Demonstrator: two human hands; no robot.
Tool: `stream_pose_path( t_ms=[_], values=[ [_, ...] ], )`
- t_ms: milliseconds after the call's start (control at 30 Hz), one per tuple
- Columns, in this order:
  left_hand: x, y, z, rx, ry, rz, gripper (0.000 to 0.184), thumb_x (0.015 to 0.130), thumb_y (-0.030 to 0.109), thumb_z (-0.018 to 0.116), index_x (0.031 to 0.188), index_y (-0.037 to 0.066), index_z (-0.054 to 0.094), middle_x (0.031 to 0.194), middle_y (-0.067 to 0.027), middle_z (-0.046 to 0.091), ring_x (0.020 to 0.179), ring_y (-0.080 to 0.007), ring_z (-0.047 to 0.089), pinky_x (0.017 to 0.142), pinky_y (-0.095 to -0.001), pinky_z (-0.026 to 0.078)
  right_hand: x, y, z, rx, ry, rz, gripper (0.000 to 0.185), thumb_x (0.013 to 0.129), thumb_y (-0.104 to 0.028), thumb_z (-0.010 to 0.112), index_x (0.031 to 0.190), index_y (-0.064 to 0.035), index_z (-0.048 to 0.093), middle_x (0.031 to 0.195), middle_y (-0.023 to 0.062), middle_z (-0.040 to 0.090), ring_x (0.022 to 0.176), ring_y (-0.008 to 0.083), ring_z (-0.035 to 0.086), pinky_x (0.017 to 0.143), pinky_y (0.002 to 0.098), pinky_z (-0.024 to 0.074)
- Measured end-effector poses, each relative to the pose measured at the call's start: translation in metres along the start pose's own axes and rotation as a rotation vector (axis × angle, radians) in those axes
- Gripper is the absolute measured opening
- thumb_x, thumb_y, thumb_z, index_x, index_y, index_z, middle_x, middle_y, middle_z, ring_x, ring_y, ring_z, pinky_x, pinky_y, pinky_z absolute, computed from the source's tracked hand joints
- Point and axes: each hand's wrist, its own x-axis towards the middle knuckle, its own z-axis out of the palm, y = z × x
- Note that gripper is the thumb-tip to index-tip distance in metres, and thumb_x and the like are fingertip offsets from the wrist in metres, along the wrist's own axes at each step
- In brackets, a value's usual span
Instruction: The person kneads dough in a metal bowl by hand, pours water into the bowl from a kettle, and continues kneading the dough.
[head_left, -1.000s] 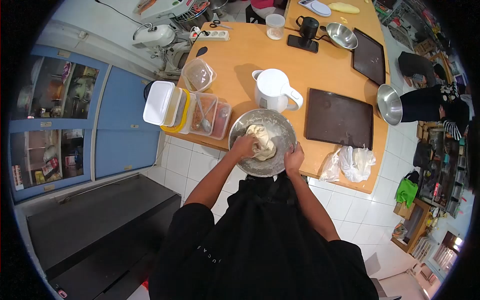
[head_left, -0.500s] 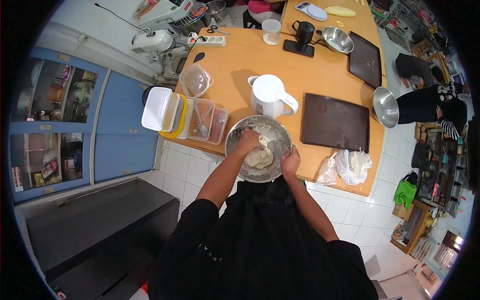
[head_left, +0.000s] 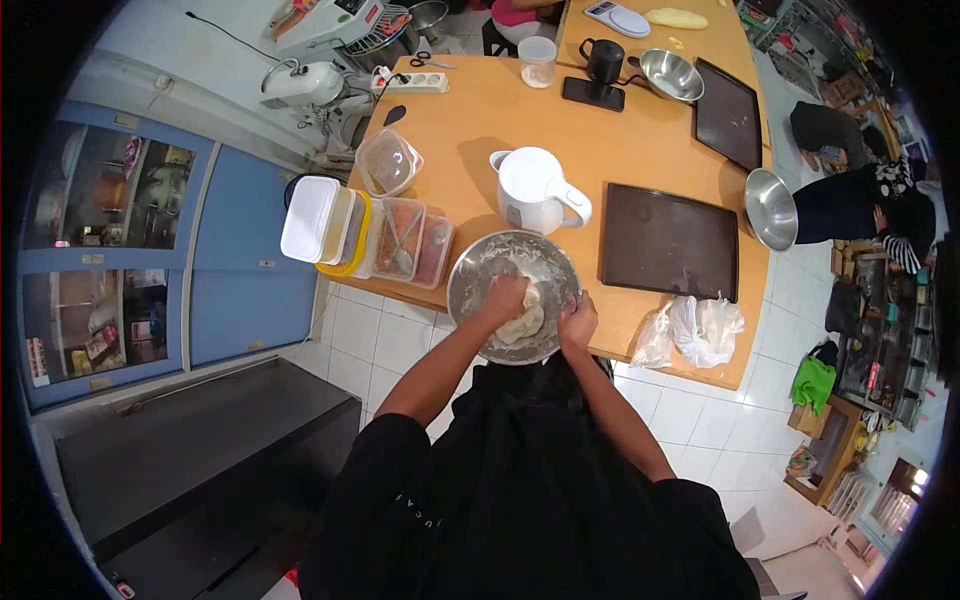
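A metal mixing bowl (head_left: 552, 262), its inside smeared with flour and dough, sits at the table's near edge against my body. Pale, lumpy dough (head_left: 522, 328) lies in it. My left hand (head_left: 508, 297) is down inside the bowl, closed and pressed into the dough; its fingertips are hidden. At the bowl's right side, my right hand (head_left: 577, 325) grips the rim. Just behind the bowl stands a white electric kettle (head_left: 535, 190) with its handle toward the right.
Plastic food tubs (head_left: 400, 245) crowd the left table edge. On the right lie a dark baking tray (head_left: 668, 243), plastic bags (head_left: 705, 330) and a steel bowl (head_left: 770, 210) at the edge. A person (head_left: 850, 210) is beyond the table's right side.
My left hand has moved right and slightly down, from the bowl's left side onto the dough, and its fingers have curled in. My right hand stays on the rim.
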Motion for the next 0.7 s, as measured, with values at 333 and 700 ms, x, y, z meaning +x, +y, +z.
stream_pose_path(
  t_ms=[333,700],
  values=[
    [-0.076,0.031,-0.003,0.065,0.206,0.135,0.041,0.077,0.026,0.069,0.111,0.004,0.062,0.126,-0.0185,0.052,0.114,-0.0396,0.052,0.095,-0.0503,0.045,0.003,0.002,0.005,-0.024,0.039,0.021,0.017,0.088,-0.01,0.057,0.1,0.0017,0.057,0.088,0.0277,0.063,0.086,0.0477,0.06,0.076,0.0518,0.0469],
    [-0.016,0.048,0.004,-0.079,0.131,-0.368,0.032,0.084,0.036,0.061,0.099,0.008,0.066,0.096,-0.0126,0.069,0.103,-0.0331,0.06,0.091,-0.055,0.041,0.003,-0.003,0.001,-0.002,0.046,-0.003,0.019,0.088,-0.009,0.056,0.102,0.0037,0.058,0.088,0.0287,0.063,0.084,0.0484,0.061,0.075,0.0525,0.0466]
  ],
)
